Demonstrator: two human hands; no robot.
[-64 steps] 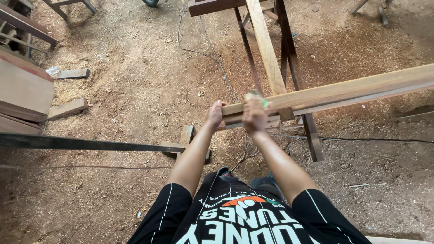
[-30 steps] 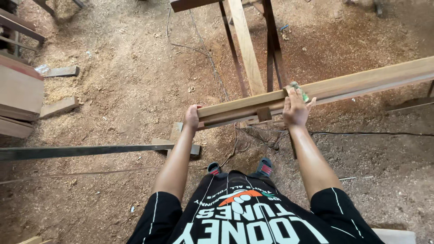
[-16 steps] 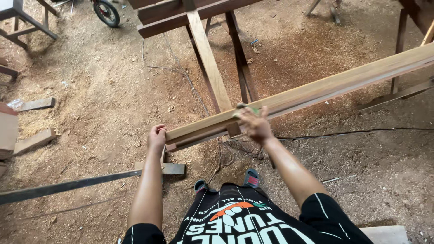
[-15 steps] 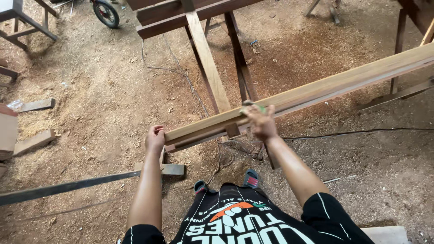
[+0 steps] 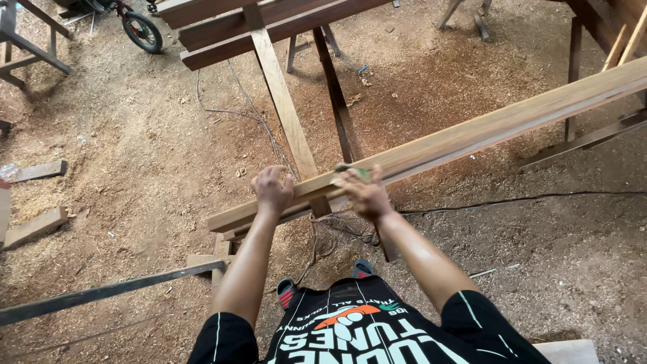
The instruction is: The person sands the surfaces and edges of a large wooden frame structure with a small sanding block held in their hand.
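Sawdust-covered floor fills most of the view, head camera looking straight down. A long pale wooden plank runs diagonally from lower left to upper right, resting on a dark wooden trestle whose legs stand in the sawdust. A second stack of dark boards lies across the top of the frame, with a lighter slat leaning down from it toward the plank. A dark metal bar lies on the floor at lower left. Offcuts of wood sit near the left edge. A thin black cable trails across the floor at right.

Left hand is curled over the near edge of the plank, close to its lower end, fingers wrapped on it. Right hand lies on the plank just beside, fingers spread and pressing a small green object against the wood; what that object is cannot be made out.
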